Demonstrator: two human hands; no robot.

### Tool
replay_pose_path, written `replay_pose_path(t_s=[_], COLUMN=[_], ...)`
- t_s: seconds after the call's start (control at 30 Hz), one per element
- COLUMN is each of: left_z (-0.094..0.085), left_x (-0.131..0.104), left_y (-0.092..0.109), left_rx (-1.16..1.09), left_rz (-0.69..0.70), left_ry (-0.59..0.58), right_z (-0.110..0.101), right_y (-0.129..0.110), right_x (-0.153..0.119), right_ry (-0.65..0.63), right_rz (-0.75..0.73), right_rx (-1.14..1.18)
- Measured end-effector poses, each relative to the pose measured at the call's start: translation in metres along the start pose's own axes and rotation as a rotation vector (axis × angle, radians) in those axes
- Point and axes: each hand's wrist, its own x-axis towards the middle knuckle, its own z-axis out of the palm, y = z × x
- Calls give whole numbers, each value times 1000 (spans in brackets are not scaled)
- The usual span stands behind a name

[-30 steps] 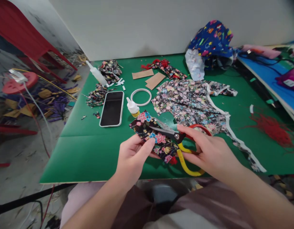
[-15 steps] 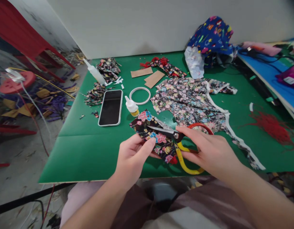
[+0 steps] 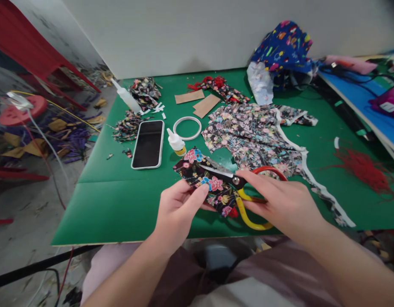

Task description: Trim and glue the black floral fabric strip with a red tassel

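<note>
My left hand pinches a black floral cloth piece, thumb on top and fingers beneath. My right hand is closed round the scissors, which have one red and one yellow handle loop. The blades point left and lie along the cloth's upper edge. A bit of red shows at the cloth's lower right end. Just behind the cloth stands a small white-capped bottle. A larger floral fabric with white edging is spread behind my right hand.
On the green table are a phone, a white ring, brown cards, a white bottle and floral scraps. Red threads lie right. A blue patterned cloth is at the back.
The scissors' blades have shifted very slightly to the right and up, and the yellow loop sits slightly higher. My left hand holds the cloth in nearly the same place.
</note>
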Motion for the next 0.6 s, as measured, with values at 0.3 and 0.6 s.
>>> replay_pose_path(t_s=[0.3,0.6], left_z=[1,-14], left_x=[0,6], left_y=[1,-2], left_rx=[-3,411], left_rz=[11,344], left_ry=[-2,134], right_z=[0,-3], right_y=[-1,6], right_x=[0,0], right_ry=[5,5], right_rz=[-4,381], right_rx=[-13,414])
